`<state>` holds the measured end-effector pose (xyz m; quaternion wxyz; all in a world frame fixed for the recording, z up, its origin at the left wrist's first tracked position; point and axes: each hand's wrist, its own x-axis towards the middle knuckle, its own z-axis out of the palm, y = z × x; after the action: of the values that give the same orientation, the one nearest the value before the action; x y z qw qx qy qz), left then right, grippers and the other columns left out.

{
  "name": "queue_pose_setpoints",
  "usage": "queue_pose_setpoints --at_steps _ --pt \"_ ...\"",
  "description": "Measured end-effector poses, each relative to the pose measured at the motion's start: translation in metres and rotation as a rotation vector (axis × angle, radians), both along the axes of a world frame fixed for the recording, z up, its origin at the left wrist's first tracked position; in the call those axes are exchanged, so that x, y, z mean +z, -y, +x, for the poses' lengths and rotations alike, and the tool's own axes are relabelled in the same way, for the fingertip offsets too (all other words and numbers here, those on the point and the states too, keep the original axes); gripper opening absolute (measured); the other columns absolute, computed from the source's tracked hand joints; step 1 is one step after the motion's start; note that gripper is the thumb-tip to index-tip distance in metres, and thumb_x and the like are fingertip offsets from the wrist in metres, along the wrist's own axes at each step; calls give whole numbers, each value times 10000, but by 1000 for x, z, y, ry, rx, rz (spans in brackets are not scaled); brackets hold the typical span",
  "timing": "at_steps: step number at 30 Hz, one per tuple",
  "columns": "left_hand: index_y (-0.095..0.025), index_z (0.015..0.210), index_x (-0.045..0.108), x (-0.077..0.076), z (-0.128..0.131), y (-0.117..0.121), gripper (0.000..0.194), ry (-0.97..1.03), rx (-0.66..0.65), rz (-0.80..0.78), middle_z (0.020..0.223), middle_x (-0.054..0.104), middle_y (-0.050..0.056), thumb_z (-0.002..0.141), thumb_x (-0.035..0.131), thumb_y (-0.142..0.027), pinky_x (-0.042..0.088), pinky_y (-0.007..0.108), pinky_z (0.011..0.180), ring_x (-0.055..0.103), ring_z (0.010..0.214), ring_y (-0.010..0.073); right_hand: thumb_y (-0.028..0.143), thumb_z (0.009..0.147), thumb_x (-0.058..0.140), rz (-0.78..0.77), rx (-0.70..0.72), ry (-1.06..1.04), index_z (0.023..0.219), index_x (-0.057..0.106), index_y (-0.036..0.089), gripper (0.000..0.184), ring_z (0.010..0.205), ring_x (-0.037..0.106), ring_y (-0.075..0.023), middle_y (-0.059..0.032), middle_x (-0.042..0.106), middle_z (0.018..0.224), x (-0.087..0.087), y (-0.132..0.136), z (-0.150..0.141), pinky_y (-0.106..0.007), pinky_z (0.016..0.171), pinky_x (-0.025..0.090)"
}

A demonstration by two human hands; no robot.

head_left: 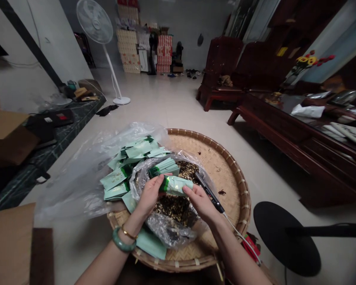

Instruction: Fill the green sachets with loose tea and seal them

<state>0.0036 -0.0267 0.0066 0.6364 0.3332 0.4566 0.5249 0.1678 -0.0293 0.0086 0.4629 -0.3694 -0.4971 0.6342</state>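
My left hand (148, 196) pinches one end of a green and silver foil sachet (176, 185), and a jade bangle and a thin gold bracelet sit on that wrist. My right hand (200, 204) grips a black corded heat sealer (210, 192) near the sachet's other end. Below my hands, a clear plastic bag (166, 227) holds loose dried tea (173, 209). A pile of flat green sachets (130, 160) lies on a larger plastic sheet (74, 186) to the left. All of this rests on a round woven bamboo tray (225, 174).
Cardboard boxes (6, 136) and a dark stone counter (62, 130) stand on the left. A black round stool seat (284, 237) is at lower right. Dark wooden furniture (284, 118) lines the right side. A white fan (96, 27) and stacked cartons (127, 51) stand farther back.
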Motion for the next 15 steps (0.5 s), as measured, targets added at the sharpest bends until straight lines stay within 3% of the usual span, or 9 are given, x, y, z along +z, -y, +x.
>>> queue_pose_setpoints --at_steps 3,6,7,9,11,15 --pt "-143 1074 682 0 -6 0 523 -214 38 133 958 728 120 813 554 -579 543 361 778 672 925 256 547 742 680 -38 85 -28 938 733 213 390 911 652 -230 -56 736 910 0 0 3 -397 911 466" --pt "-166 1251 575 4 -14 4 489 -692 178 516 1240 630 154 851 577 -447 441 431 975 543 1198 294 547 763 659 -73 113 -28 973 724 226 389 938 643 -217 -52 731 940 -2 -2 6 -404 954 436" --pt "-167 1282 548 6 -16 5 534 -867 133 684 1321 573 163 815 639 -409 386 459 1027 477 1267 314 546 770 652 -80 116 -19 977 723 230 384 943 639 -211 -50 729 959 -2 -2 7 -405 966 425" --pt "-181 1330 497 7 -20 7 565 -1144 -92 950 1395 508 154 806 663 -311 311 495 1074 401 1329 326 549 774 645 -84 125 5 969 725 231 381 932 634 -205 -44 724 970 -1 -3 6 -404 966 418" --pt "-177 1369 441 4 -23 5 538 -1291 -243 1091 1381 525 145 849 582 -191 329 495 1057 426 1314 309 564 763 646 -74 124 31 926 733 220 390 893 625 -201 -34 724 925 1 -5 4 -392 941 421" --pt "-143 1370 406 -8 -26 -2 509 -1330 -182 1145 1258 616 146 871 506 -126 390 482 1018 547 1191 266 603 750 628 -74 101 66 820 735 185 437 794 583 -188 -16 701 787 5 -9 -2 -353 870 418"
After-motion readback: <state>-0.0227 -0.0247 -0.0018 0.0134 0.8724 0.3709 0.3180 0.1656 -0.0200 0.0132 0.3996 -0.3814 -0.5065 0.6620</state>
